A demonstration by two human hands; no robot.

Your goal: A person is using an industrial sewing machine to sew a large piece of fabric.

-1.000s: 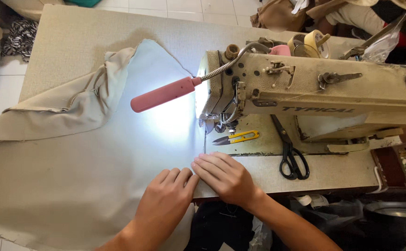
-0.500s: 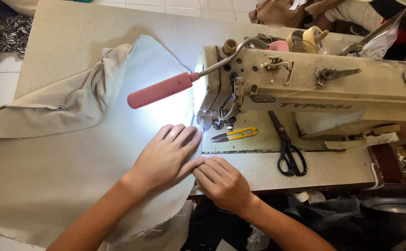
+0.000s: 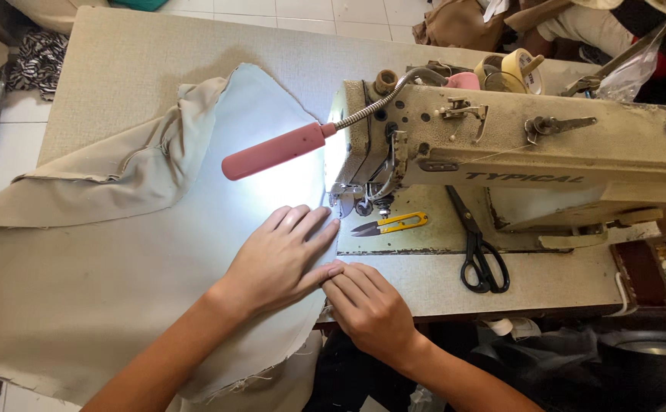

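The needle is hiding behind the sewing machine [image 3: 501, 137] head, and the lamp's glare is washing out the beige fabric [image 3: 119, 290] left of it; the left hand [image 3: 283, 255] is lying spread and flat there, having slid nearer the machine; the right hand [image 3: 371, 305] is pinching the fabric's edge just below.

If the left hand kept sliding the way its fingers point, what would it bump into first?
The left hand lies flat on the beige fabric, fingers aimed up and right. Going straight on, it would likely reach the presser foot of the sewing machine first.
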